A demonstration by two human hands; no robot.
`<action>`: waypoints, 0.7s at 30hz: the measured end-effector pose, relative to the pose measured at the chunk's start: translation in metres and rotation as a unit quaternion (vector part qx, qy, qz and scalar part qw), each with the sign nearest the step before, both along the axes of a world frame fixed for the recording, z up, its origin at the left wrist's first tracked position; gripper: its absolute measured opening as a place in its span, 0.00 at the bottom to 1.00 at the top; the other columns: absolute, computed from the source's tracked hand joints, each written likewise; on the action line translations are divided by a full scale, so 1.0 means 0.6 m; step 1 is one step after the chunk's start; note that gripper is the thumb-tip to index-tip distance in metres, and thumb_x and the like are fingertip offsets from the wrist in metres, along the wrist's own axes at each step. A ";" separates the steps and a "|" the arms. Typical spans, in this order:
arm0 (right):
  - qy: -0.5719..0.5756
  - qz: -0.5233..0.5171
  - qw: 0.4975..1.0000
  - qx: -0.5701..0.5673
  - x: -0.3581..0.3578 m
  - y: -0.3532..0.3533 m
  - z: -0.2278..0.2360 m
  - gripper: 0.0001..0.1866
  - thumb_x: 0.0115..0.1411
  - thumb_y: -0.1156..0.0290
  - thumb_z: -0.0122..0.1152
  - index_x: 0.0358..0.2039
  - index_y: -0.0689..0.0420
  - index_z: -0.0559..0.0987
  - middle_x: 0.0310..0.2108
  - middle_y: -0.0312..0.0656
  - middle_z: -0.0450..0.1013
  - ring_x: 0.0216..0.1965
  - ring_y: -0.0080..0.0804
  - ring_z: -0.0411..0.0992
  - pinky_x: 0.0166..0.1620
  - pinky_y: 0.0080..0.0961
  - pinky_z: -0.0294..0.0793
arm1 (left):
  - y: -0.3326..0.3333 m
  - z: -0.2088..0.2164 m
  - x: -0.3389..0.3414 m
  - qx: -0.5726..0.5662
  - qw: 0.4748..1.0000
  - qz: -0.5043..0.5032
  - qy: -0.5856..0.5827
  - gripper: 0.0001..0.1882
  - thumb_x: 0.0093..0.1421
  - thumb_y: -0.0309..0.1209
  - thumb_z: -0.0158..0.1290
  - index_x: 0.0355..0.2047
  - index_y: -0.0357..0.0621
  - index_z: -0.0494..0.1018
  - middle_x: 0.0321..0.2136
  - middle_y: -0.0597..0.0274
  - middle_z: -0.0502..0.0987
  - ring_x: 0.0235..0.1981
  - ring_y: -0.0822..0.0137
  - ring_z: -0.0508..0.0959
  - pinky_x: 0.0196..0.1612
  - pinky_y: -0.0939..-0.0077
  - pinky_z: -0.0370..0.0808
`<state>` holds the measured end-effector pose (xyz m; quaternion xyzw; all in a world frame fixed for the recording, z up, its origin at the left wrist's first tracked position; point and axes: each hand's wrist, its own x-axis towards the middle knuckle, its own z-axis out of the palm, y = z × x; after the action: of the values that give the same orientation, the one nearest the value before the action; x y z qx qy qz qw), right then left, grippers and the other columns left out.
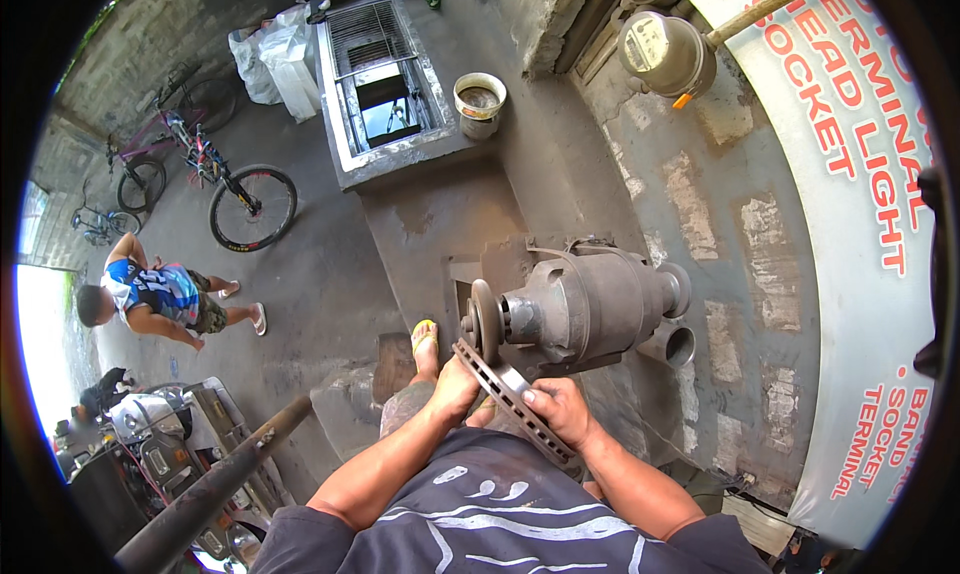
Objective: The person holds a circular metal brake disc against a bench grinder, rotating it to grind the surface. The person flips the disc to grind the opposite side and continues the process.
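A vented brake disc (512,402) is held on edge between my two hands, close in front of my body. My left hand (456,388) grips its upper left side, the fingers partly hidden behind it. On the right side my right hand (561,410) is closed on the disc, its thumb resting on the face. Just beyond the disc stands a bench grinder (590,304) with a large grey motor body. Its grinding wheel (486,320) is right by the upper end of the disc; whether they touch I cannot tell.
A metal pipe (225,479) slants up at lower left, near a motorcycle (150,429). Farther left a person (165,289) walks near several bicycles (252,209). A window frame (345,124) and a bucket (480,102) are ahead. An electric meter (665,54) and a banner (850,224) are on the right.
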<state>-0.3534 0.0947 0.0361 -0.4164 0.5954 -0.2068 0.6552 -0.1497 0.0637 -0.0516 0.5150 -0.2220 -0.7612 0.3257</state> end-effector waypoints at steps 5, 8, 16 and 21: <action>0.001 -0.009 0.999 0.047 0.022 -0.015 0.025 0.25 0.64 0.52 0.64 0.32 0.67 0.83 0.26 0.42 0.81 0.29 0.22 0.75 0.35 0.26 0.75 | 0.029 -0.012 0.003 0.082 0.996 0.028 0.019 0.18 0.62 0.34 0.60 0.50 0.40 0.76 0.42 0.59 0.81 0.44 0.66 0.80 0.47 0.67 0.78; 0.039 0.044 0.998 -0.008 0.009 0.006 0.000 0.26 0.64 0.51 0.64 0.33 0.68 0.83 0.26 0.44 0.81 0.29 0.24 0.76 0.34 0.27 0.76 | 0.028 -0.005 0.010 0.072 0.997 0.012 0.020 0.19 0.61 0.33 0.61 0.50 0.37 0.75 0.42 0.59 0.81 0.44 0.66 0.80 0.47 0.68 0.78; 0.067 0.028 0.996 0.050 0.021 -0.020 -0.005 0.29 0.66 0.48 0.61 0.32 0.69 0.84 0.26 0.46 0.82 0.28 0.26 0.78 0.35 0.28 0.78 | 0.027 0.014 0.001 0.170 0.977 0.061 0.108 0.18 0.60 0.28 0.62 0.49 0.35 0.75 0.41 0.57 0.82 0.42 0.64 0.82 0.47 0.70 0.79; 0.118 0.061 0.991 0.010 0.026 -0.021 0.007 0.32 0.66 0.45 0.61 0.32 0.70 0.84 0.26 0.51 0.82 0.28 0.31 0.79 0.35 0.33 0.79 | 0.034 0.010 -0.006 0.127 0.985 0.063 0.094 0.16 0.62 0.32 0.61 0.48 0.37 0.76 0.40 0.58 0.82 0.40 0.64 0.82 0.45 0.68 0.79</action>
<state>-0.3375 0.0819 0.0400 -0.4671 0.6441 -0.1097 0.5958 -0.1531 0.0838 -0.0454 0.4909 -0.0591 -0.8063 0.3248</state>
